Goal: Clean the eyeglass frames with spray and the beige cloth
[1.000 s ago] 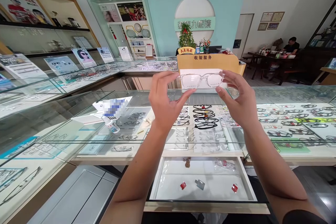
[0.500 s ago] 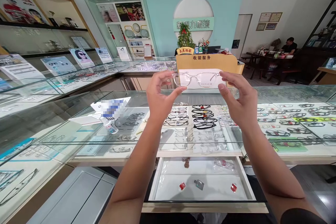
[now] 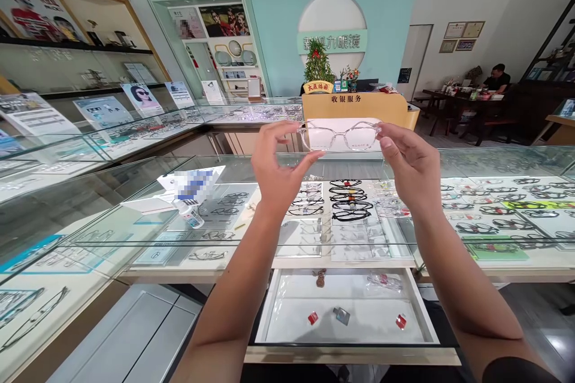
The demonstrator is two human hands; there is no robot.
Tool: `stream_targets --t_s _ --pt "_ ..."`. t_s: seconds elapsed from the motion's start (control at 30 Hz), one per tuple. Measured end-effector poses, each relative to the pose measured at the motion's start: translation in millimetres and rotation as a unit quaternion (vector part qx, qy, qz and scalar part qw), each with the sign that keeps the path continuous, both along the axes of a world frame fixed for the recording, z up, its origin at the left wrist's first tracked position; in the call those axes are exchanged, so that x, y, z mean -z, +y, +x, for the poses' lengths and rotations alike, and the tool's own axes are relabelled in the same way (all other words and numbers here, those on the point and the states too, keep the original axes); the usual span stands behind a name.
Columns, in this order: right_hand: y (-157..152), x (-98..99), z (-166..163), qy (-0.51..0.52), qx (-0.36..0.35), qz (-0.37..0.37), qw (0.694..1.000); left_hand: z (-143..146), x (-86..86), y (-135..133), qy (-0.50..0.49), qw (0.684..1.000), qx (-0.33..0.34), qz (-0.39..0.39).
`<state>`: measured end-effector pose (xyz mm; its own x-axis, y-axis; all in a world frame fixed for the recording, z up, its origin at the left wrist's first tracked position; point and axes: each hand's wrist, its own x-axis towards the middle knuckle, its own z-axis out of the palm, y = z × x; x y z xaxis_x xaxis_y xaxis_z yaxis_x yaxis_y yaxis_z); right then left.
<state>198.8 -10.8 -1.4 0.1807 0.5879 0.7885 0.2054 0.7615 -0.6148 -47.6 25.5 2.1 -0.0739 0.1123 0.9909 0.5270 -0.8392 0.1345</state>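
Above the drawer (image 3: 377, 299), my left hand (image 3: 279, 163) and right hand (image 3: 414, 164) pinch the clear glasses (image 3: 339, 134) at both ends — light, even pressure should prevent twisting.

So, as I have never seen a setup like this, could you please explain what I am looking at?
There is no machine here, only a person's two bare hands. The view comes from a camera worn on that person's head, looking forward and down. The left hand and right hand hold a pair of clear glasses by its two ends, raised above a glass-topped counter. Beneath the glass lie more glasses, including a stack of dark frames. Nearer the person, an open drawer holds small red tags and a grey tag.
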Motion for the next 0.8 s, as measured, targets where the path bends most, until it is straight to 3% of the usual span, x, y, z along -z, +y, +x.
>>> stream_targets --t_s 0.23,0.43,0.57,0.67,0.8 --pt "5 -1.6 3 0.031 -0.052 -0.069 0.996 4 -7.7 -13 0.039 0.997 -0.007 0.071" --pt "2 -4.4 2 0.047 -0.068 -0.085 0.993 5 -10.8 -16 0.054 0.992 -0.045 0.108" --pt "5 -3.0 2 0.059 -0.087 -0.102 0.989 6 -10.8 -21 0.063 0.991 -0.055 0.103" --pt "7 -1.4 3 0.062 -0.09 -0.121 0.987 6 -10.5 -26 0.06 0.995 -0.063 0.055" --pt "7 -1.5 4 0.06 -0.091 -0.127 0.986 6 -10.2 -26 0.051 0.997 -0.033 0.037"
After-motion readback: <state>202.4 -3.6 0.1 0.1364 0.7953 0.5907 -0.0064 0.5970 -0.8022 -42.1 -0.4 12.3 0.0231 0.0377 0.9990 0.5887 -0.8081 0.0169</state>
